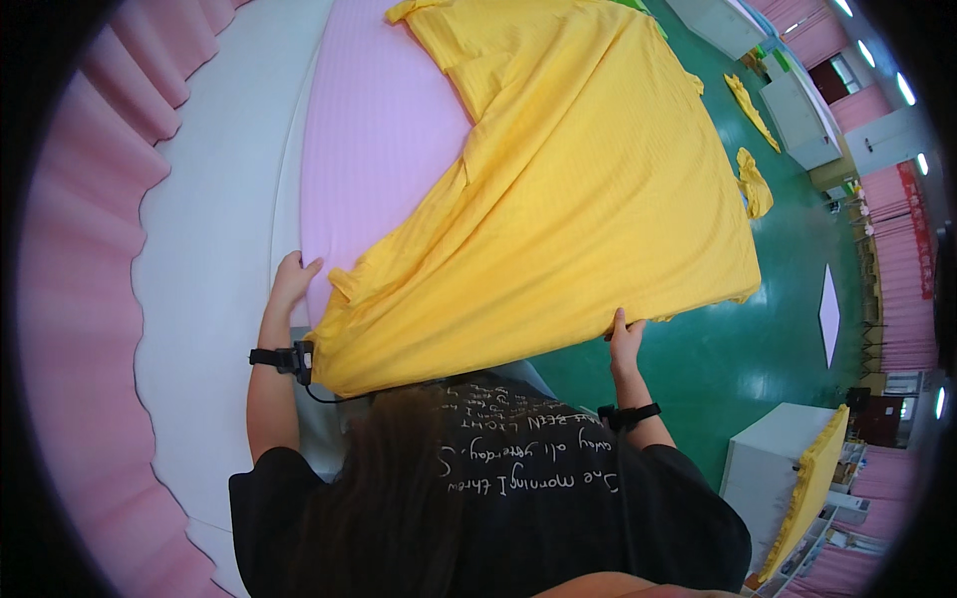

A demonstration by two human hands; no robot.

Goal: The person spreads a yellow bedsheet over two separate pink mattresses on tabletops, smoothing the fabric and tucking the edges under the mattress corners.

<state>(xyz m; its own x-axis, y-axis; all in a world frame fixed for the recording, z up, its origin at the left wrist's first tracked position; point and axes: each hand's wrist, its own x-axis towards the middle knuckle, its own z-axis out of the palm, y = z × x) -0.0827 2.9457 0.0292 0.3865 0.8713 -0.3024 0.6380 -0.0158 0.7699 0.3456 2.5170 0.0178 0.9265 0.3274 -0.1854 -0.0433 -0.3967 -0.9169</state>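
While a yellow cloth (608,189) is draping in long diagonal folds over part of a pink, finely striped pad (374,130), its soft, thin fabric is bunching into ruffled corners and a taut lower edge just in front of the person's body. The right hand (626,346) is pinching that lower edge, thumb on top and fingers curling under. The left hand (290,283) is resting at the pad's near left border, its thumb pointing inward; whether it is clamping anything, I cannot tell. Black straps are circling both wrists, and a black shirt (558,538) with pale lettering is filling the foreground. Leftward, a smooth white surface (214,219) is running beside a pleated pink curtain (85,269). Rightward, a glossy green floor (688,369) is stretching past crumpled yellow pieces (755,186) toward a boxy white cabinet (763,448).
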